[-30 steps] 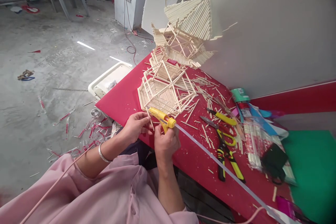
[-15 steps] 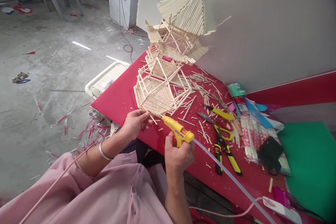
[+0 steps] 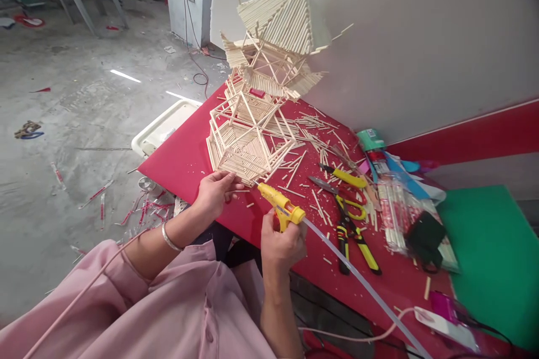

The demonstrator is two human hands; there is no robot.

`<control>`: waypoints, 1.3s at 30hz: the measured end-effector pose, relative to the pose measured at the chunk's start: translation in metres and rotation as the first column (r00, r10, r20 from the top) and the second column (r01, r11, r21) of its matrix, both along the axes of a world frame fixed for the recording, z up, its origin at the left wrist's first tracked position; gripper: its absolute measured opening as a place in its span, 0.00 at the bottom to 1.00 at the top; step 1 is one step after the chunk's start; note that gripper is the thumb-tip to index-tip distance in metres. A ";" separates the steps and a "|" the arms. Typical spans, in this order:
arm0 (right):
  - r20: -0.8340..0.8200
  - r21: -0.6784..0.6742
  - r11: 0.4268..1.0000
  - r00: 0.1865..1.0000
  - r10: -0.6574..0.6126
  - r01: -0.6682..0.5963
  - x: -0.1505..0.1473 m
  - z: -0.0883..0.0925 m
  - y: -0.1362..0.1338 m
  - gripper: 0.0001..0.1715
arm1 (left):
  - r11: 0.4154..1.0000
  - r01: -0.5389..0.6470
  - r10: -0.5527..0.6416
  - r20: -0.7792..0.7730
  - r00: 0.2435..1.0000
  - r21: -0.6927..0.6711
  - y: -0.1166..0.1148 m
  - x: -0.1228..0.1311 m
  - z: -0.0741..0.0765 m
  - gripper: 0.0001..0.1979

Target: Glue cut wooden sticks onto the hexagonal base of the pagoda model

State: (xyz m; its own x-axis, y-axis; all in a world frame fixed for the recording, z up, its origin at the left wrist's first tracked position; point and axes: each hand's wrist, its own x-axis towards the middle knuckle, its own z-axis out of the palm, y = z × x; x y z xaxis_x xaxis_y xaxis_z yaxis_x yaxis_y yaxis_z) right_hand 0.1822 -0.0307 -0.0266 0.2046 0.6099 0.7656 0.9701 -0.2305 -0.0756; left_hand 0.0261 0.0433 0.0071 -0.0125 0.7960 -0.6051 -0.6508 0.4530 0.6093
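My right hand (image 3: 283, 241) is wrapped round a yellow hot glue gun (image 3: 278, 202), with a long clear glue stick (image 3: 349, 266) trailing out of its back. The nozzle points up and left, close to my left fingertips. My left hand (image 3: 215, 193) pinches a thin wooden stick (image 3: 238, 185) by its end, near the nozzle; whether they touch I cannot tell. Just beyond both hands stands an open frame of pale sticks (image 3: 256, 123) on the red tabletop (image 3: 181, 160). Behind it rises a tiered stick model with a slatted roof (image 3: 282, 19).
Loose sticks (image 3: 324, 146) litter the table. To the right lie a yellow-handled cutter (image 3: 347, 176), scissors (image 3: 326, 185), black-and-yellow pliers (image 3: 362, 247), bagged sticks (image 3: 393, 213) and a green board (image 3: 492, 258). A white extension socket (image 3: 446, 328) and cords are at lower right. Wrappers (image 3: 147, 207) lie on the floor.
The view has shifted, so the table appears slightly further left. The pinched stick now lies more level beside the nozzle. Both hands keep their grips.
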 end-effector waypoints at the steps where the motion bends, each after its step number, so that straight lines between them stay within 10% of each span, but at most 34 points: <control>1: -0.002 -0.001 1.000 1.000 -0.001 0.001 0.000 0.000 0.000 0.14 | 1.000 -0.008 0.008 -0.003 1.000 0.006 0.000 0.001 -0.001 0.10; 39: 0.037 -0.009 0.998 0.998 0.055 -0.055 0.001 -0.005 0.002 0.15 | 0.999 -0.026 0.029 -0.062 0.998 0.044 -0.001 0.005 -0.001 0.09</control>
